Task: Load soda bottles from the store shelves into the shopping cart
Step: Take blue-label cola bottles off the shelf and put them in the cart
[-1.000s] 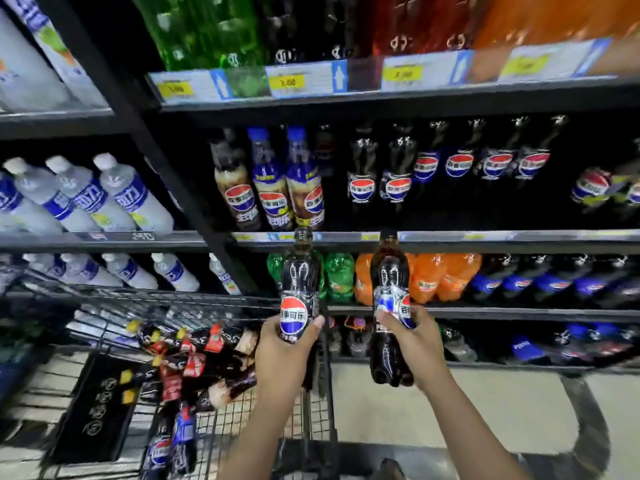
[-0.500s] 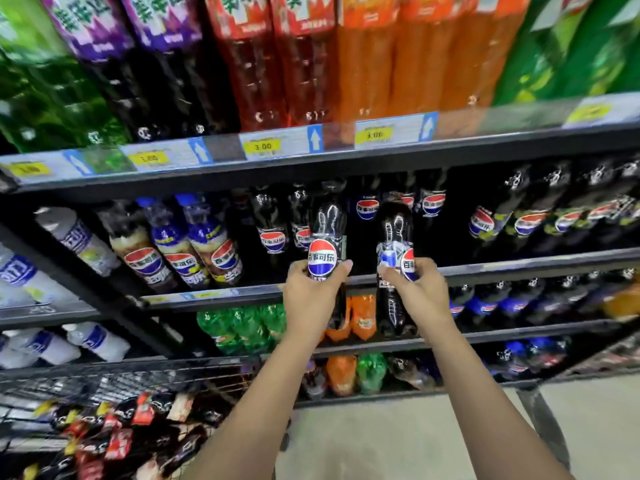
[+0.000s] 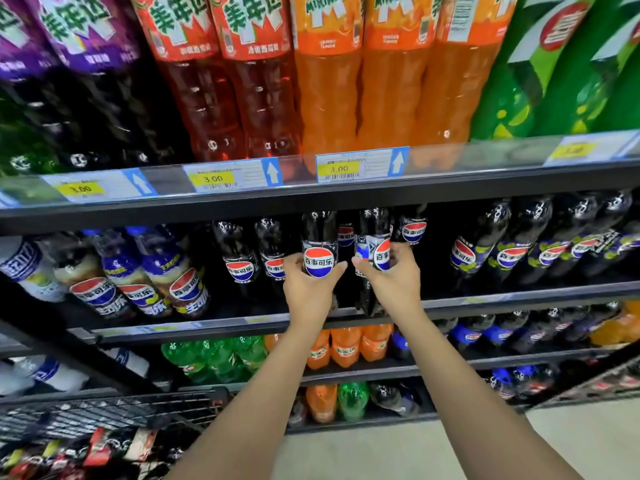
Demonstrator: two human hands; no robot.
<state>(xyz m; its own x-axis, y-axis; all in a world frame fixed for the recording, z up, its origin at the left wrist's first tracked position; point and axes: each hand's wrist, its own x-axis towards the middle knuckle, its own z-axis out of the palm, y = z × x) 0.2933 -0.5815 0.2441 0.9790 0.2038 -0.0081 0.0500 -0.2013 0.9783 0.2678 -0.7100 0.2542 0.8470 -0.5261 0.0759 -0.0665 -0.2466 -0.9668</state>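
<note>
- Dark cola bottle (image 3: 318,247) is sitting clamped in the left hand (image 3: 308,285) fingers at the shelf (image 3: 519,294).
- Right hand (image 3: 391,277) is gripping a second cola bottle (image 3: 374,244) alongside.

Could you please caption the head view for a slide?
Left hand and right hand each grip a cola bottle at the shelf.

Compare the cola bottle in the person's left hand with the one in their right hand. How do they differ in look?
1. The left-hand bottle shows a full round red, white and blue logo facing the camera; the right-hand bottle shows only part of that logo, beside a blue and white printed panel.
2. The left hand grips below the logo; the right hand wraps around the label.

Both are dark, upright and at the same shelf.
</note>
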